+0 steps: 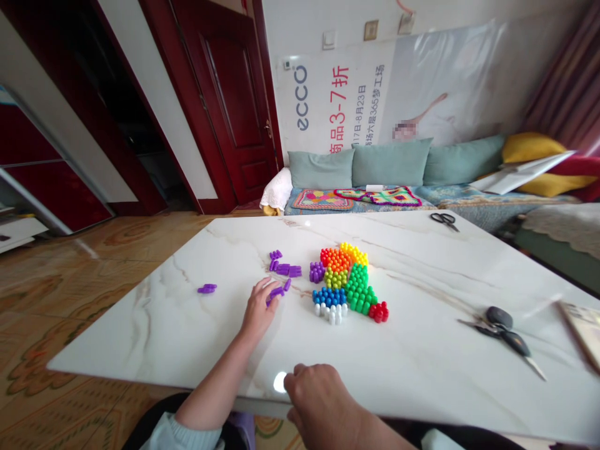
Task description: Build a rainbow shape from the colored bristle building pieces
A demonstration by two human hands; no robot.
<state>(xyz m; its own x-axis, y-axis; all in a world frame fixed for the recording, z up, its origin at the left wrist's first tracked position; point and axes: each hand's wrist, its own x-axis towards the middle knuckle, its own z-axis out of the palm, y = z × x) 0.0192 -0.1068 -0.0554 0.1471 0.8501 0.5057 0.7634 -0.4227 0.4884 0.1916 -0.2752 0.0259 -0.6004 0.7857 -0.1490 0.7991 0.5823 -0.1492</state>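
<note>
My left hand (259,309) rests on the table with its fingers curled around a few small purple rounded pieces (276,292). More purple pieces (285,269) lie on their sides just beyond it, and a small purple group (207,289) lies apart to the left. To the right, similar pieces stand upright in colour clusters: purple (317,272), orange (335,259), yellow (355,253), lime (336,278), blue (329,297), white (332,312), green (360,290) and red (379,312). Near the front edge my right hand (319,394) is closed, its fingertips hidden.
The white marbled table (187,337) carries black-handled scissors (504,331) and a small dark pair of scissors (444,220) at the right. A flat book-like object (581,331) lies at the right edge. Behind the table stands a sofa with green cushions (391,164).
</note>
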